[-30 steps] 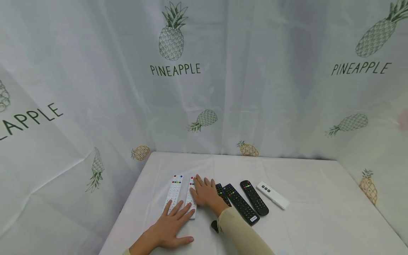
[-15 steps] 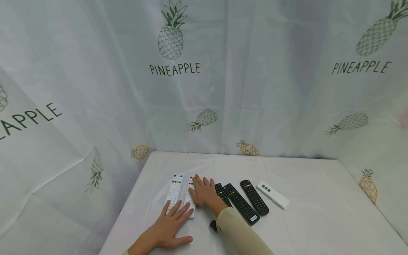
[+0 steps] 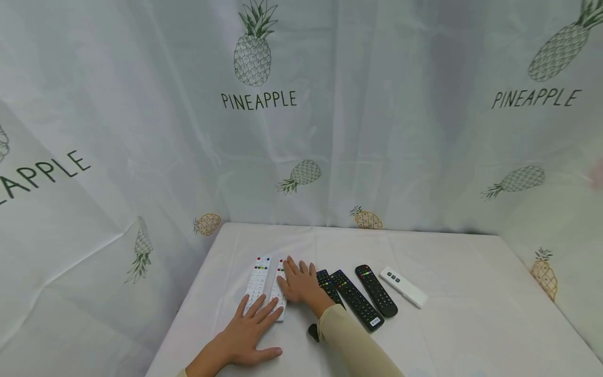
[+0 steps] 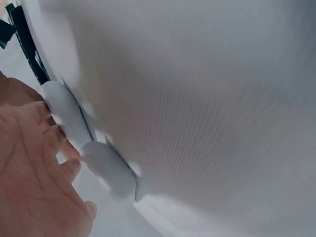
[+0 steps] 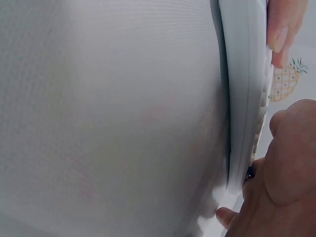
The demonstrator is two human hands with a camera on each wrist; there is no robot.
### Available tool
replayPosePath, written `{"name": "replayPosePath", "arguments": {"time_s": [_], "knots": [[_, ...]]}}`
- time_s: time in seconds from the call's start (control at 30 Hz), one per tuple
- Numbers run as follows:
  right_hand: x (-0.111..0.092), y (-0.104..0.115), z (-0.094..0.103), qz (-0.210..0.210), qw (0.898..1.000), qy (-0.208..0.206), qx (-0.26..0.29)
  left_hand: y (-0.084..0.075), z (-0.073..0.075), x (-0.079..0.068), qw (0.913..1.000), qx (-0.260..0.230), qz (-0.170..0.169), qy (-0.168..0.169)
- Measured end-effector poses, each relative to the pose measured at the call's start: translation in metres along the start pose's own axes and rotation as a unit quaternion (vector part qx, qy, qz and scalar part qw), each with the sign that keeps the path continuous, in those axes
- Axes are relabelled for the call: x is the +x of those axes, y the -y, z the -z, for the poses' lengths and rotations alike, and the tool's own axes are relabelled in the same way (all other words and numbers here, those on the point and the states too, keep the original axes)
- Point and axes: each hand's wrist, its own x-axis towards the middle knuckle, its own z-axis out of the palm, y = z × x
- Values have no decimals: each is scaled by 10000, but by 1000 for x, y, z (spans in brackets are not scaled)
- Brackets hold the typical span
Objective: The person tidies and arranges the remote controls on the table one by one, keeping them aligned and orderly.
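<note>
Two white remotes lie side by side on the table, a left one (image 3: 258,276) and a right one (image 3: 280,270), with a narrow gap between them. My left hand (image 3: 245,337) is palm down, fingers spread and straight, its fingertips over the near ends of both. In the left wrist view those rounded ends show by the fingers: the right remote (image 4: 66,113) and the left remote (image 4: 111,170). My right hand (image 3: 301,285) lies flat, straight fingers along the right remote's far right side, its thumb over the buttons. The right wrist view shows the right remote's edge (image 5: 242,89).
Right of my hands lie a black remote (image 3: 325,283) partly behind the right wrist, a longer black remote (image 3: 357,301), a rounded black remote (image 3: 377,291) and a slim white remote (image 3: 403,286). A small black object (image 3: 313,332) sits by the right sleeve. A pineapple-print curtain (image 3: 400,120) surrounds the table.
The right white remote has slid slightly left, towards the other one, with both hands shifting left alongside it. The black remotes stay in place.
</note>
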Motion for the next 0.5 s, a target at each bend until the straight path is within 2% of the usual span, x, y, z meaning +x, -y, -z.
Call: {"name": "replayPosePath", "arguments": {"time_s": [0.3,0.5], "knots": [[3,2,2,64,9999,56,-121,-1,-1,-1,9996,199,25,-198],[2,2,2,94,9999,111,-92,-3,-2,-1,9997,196,65,-162]]}}
